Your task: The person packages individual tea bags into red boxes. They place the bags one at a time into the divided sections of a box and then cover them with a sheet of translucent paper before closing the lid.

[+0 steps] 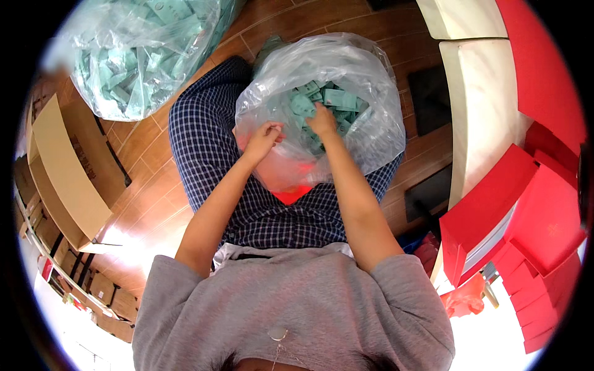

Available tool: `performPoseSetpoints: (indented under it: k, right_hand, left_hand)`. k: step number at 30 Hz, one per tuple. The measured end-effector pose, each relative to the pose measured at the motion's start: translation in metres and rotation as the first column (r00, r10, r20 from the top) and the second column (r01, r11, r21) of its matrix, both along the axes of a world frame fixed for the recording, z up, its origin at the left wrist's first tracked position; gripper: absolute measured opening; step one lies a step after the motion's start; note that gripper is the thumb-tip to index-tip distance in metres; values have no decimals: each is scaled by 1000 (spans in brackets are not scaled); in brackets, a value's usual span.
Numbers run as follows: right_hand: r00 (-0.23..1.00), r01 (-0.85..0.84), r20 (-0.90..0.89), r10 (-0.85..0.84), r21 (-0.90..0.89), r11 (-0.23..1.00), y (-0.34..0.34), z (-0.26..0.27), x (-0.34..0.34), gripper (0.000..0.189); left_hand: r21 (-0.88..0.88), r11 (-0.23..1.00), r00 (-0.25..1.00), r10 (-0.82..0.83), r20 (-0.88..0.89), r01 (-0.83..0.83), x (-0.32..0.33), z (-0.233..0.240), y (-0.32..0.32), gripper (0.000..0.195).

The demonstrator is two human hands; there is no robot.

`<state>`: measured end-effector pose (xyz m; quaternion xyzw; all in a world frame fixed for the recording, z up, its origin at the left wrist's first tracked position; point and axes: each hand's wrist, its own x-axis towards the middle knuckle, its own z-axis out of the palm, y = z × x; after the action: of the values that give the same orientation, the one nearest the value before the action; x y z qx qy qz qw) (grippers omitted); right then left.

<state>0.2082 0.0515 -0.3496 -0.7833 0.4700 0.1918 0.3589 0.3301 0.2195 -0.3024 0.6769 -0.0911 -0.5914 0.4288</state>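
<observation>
A large clear plastic bag [371, 79] stands with its mouth wide between the knees, and small pale green printed packets [341, 99] fill its inside. My right hand [322, 121] reaches into the bag, its fingertips touching a green packet [302, 105]; whether they grip it is not plain. Over the bag's left side is my left hand [267, 139], fingers curled with thumb and fingertips close together; whether something small or a bit of film is between them cannot be told. Something red [291, 195] shows under the bag's near edge.
Another clear bag of green packets [139, 69] sits at the upper left on the wood-look floor [153, 153]. An open cardboard box [69, 162] stands left. Along the right are a cream padded edge [480, 92] and red boxes [492, 199]. Dark flat pieces [429, 99] lie beside it.
</observation>
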Motion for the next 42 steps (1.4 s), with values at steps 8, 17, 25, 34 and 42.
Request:
performPoseSetpoints:
  k: [8, 17, 25, 34, 42]
  right_hand:
    - [778, 285, 159, -607, 773, 567, 6, 87, -11, 31]
    - [884, 340, 344, -316, -8, 940, 17, 13, 1, 42]
    - [950, 311, 3, -313, -126, 942, -5, -52, 22, 82]
    - [997, 35, 52, -54, 321, 946, -7, 39, 12, 76]
    - [915, 345, 6, -404, 508, 789, 4, 43, 19, 31]
  left_hand:
    - [-64, 972, 965, 212, -157, -224, -6, 26, -19, 47]
    - [32, 948, 914, 314, -256, -316, 7, -8, -5, 28]
    - [50, 945, 924, 326, -199, -323, -1, 0, -11, 44]
    - [203, 929, 907, 353, -229, -310, -14, 17, -28, 83]
    - [198, 938, 927, 322, -191, -285, -22, -26, -10, 81]
